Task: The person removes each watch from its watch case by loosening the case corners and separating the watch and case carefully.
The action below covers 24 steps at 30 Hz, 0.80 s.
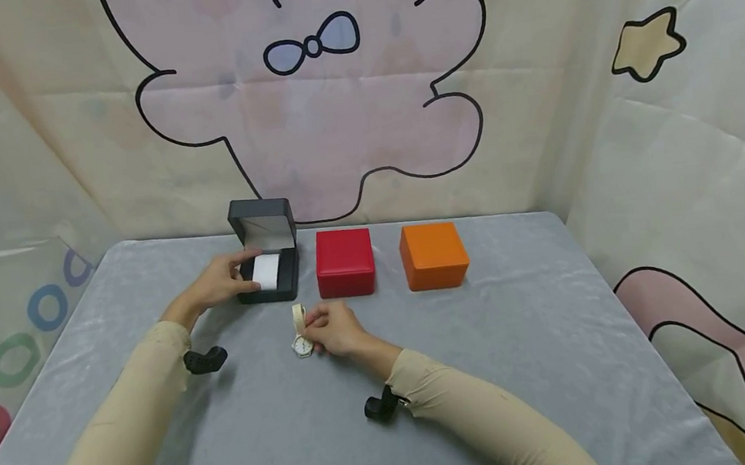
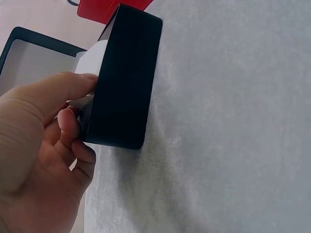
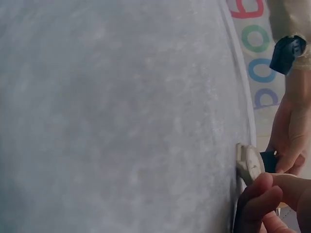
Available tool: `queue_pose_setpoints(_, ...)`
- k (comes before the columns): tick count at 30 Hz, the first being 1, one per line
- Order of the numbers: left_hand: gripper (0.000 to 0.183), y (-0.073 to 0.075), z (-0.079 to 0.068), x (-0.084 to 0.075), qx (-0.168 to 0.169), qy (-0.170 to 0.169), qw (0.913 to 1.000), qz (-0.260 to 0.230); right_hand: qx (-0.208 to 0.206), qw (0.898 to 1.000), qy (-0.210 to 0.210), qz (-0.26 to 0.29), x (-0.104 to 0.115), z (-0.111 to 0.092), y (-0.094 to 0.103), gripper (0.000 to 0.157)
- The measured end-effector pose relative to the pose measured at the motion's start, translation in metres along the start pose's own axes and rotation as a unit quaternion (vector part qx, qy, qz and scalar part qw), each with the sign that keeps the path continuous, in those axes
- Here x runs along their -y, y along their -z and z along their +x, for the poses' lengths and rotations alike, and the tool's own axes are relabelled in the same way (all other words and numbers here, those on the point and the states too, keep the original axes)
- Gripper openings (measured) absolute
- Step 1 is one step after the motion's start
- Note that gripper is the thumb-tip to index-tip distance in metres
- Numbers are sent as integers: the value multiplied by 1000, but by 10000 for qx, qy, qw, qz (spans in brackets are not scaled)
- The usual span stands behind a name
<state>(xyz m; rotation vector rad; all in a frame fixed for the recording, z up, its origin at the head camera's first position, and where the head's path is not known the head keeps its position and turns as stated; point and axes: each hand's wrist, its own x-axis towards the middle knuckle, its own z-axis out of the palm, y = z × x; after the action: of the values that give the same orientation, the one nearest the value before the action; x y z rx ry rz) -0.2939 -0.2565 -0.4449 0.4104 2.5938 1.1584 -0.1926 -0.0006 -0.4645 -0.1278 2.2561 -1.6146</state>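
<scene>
A dark watch box [image 1: 287, 272] stands with its lid up at the back left of the table, a white watch cushion [image 1: 266, 272] inside. My left hand [image 1: 223, 279] reaches in from the left, thumb and fingers pinching the cushion. In the left wrist view the thumb [image 2: 80, 85] lies on the cushion [image 2: 92, 60] behind the box's dark wall [image 2: 127, 80]. My right hand [image 1: 337, 328] pinches a cream-strapped wristwatch [image 1: 302, 345] in front of the box, with its round dial showing. The right wrist view has this watch [image 3: 250, 162] at the fingertips.
A red box [image 1: 344, 263] stands just right of the dark box, and an orange box [image 1: 434, 256] farther right. A grey-blue cloth [image 1: 287, 445] covers the table. A printed curtain [image 1: 360, 133] hangs behind the back edge.
</scene>
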Motion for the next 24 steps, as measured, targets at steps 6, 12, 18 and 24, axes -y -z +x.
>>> queue_pose_setpoints(6,72,-1,0,-1,-26,-26,9999,107,-180,9991,88,-380,-4,1,0,8)
queue_pose_setpoints(12,71,-2,-1,-1,-12,-19,9999,113,-333,9943,348,-956,-6,3,3,9)
queue_pose_setpoints(18,72,0,-2,-3,18,10,10000,41,-198,9949,481,-867,-7,3,6,13)
queue_pose_setpoints(24,72,1,-1,-4,60,80,9999,73,-133,9955,446,-830,-6,5,8,15)
